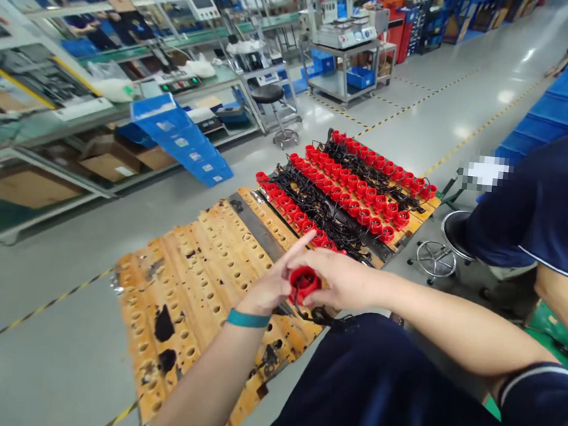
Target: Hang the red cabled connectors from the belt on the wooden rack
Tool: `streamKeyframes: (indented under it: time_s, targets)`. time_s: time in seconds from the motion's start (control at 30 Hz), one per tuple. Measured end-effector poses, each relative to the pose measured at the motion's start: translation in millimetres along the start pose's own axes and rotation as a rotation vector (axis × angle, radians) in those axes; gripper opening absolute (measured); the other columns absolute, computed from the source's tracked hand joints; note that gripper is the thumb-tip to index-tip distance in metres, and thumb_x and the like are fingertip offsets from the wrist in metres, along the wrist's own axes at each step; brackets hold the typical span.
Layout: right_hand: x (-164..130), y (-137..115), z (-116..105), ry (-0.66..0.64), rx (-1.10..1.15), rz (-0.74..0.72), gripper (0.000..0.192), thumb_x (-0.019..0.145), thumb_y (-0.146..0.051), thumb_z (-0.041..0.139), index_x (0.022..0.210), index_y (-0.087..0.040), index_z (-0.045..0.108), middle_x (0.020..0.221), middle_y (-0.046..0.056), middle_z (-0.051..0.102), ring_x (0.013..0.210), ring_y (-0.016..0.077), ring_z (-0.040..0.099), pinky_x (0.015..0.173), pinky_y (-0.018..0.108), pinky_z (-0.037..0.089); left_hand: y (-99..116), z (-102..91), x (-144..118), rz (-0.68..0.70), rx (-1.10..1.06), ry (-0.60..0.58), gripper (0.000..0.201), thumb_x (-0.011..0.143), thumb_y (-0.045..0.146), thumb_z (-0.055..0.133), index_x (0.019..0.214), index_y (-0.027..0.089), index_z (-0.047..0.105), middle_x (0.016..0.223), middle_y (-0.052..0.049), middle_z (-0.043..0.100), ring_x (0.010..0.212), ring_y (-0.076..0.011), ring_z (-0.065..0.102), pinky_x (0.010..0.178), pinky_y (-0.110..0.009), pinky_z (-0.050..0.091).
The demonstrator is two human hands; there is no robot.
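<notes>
Both of my hands meet over a round red plastic cap [303,283] with a black cable hanging from it. My right hand [342,279] wraps around the cap from the right. My left hand [274,282], with a teal band at the wrist, pinches it from the left, index finger pointing up. Below them lies a worn brown board [197,278] full of small holes. Beyond it a second board [416,220] carries rows of the same red caps [361,187] with black cables between them.
A co-worker in a dark blue shirt [546,198] sits at the right beside a round stool [435,254]. Blue bins [181,137] lean against workbenches at the left. A metal cart [346,58] stands at the back on the grey floor.
</notes>
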State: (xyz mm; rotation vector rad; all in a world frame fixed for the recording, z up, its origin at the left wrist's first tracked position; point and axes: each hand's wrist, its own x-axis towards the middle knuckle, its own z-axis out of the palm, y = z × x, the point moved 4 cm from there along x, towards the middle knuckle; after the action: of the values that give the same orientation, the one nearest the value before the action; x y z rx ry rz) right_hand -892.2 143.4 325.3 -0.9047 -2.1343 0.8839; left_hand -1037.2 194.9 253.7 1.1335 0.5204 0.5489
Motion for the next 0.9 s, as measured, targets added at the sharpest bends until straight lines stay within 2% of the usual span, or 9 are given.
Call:
streamKeyframes:
  time_s: [0.1,0.2,0.27,0.33,0.43,0.57,0.67,0.77,0.9]
  targets:
    - [36.2,3.5,5.7,0.117,-0.116,-0.036,0.04,0.085,-0.016,0.078,0.118,-0.019,0.056,0.116,0.007,0.065,0.113,0.0233,0.056,0.106,0.043,0.044,28.7,-36.6,-1.4,0.158,-0.002,0.184,0.116,0.061,0.07,0.087,0.154,0.019,0.04,0.13,-0.017,0.067,0.113,-0.0352,0.068,0.097,-0.047,0.056]
    - [42.7,14.8,22.0,0.239,-0.199,-0.024,0.036,0.089,-0.024,0.073,0.119,-0.018,0.053,0.117,0.009,0.063,0.114,0.0251,0.055,0.105,0.045,0.044,41.1,-73.0,-21.8,0.326,0.089,0.487,0.078,0.079,0.062,0.079,0.141,0.021,0.053,0.126,-0.013,0.068,0.111,-0.0256,0.068,0.095,-0.038,0.055]
    - [26.8,35.5,44.1,0.229,-0.226,0.075,0.034,0.092,-0.026,0.068,0.122,-0.019,0.052,0.12,0.01,0.061,0.112,0.0241,0.057,0.1,0.041,0.048,22.6,-91.3,-46.3,0.329,0.247,0.711,0.057,0.087,0.056,0.074,0.128,0.019,0.06,0.113,-0.01,0.071,0.097,-0.0186,0.068,0.085,-0.029,0.055]
    - [-0.5,68.0,70.7,0.154,-0.249,0.266,0.037,0.092,-0.025,0.066,0.126,-0.021,0.05,0.124,0.01,0.059,0.112,0.0224,0.059,0.096,0.037,0.05,-21.0,-99.3,-69.8,0.146,0.409,0.84,0.049,0.091,0.057,0.067,0.12,0.017,0.062,0.096,-0.006,0.07,0.078,-0.0141,0.065,0.071,-0.024,0.053]
    - [-43.8,118.6,104.7,0.066,-0.288,0.52,0.043,0.088,-0.023,0.07,0.126,-0.019,0.05,0.125,0.011,0.059,0.113,0.0236,0.061,0.095,0.036,0.051,-107.0,-92.6,-90.4,-0.242,0.475,0.835,0.059,0.092,0.066,0.057,0.123,0.015,0.058,0.079,-0.004,0.068,0.056,-0.0144,0.062,0.056,-0.025,0.05]
    - [-67.4,154.7,132.9,-0.001,-0.32,0.626,0.04,0.087,-0.022,0.07,0.122,-0.019,0.051,0.124,0.011,0.061,0.112,0.0239,0.064,0.093,0.035,0.052,-174.4,-83.2,-81.0,-0.407,0.491,0.865,0.069,0.097,0.065,0.047,0.14,0.011,0.046,0.079,-0.007,0.07,0.049,-0.0195,0.065,0.048,-0.03,0.05]
    - [-62.9,159.2,143.5,-0.055,-0.352,0.655,0.04,0.085,-0.019,0.067,0.121,-0.02,0.051,0.126,0.011,0.06,0.111,0.0242,0.064,0.092,0.034,0.052,-179.3,-99.7,-54.7,-0.436,0.611,0.972,0.065,0.101,0.058,0.044,0.143,0.009,0.04,0.092,-0.013,0.073,0.065,-0.0227,0.073,0.059,-0.032,0.055]
    - [-54.1,156.6,147.6,-0.104,-0.391,0.68,0.039,0.082,-0.014,0.065,0.119,-0.018,0.052,0.126,0.014,0.06,0.107,0.028,0.066,0.089,0.038,0.053,-168.9,-123.2,-27.2,-0.458,0.795,1.063,0.064,0.093,0.043,0.065,0.139,0.005,0.043,0.11,-0.022,0.072,0.102,-0.0299,0.072,0.084,-0.036,0.056]
    - [-44.7,154.4,149.1,-0.148,-0.405,0.682,0.038,0.082,-0.009,0.063,0.118,-0.015,0.055,0.126,0.018,0.06,0.109,0.032,0.065,0.09,0.042,0.053,-167.5,-132.9,-3.2,-0.485,0.985,0.936,0.044,0.081,0.019,0.072,0.122,0.012,0.06,0.112,-0.019,0.073,0.113,-0.0317,0.068,0.095,-0.037,0.05]
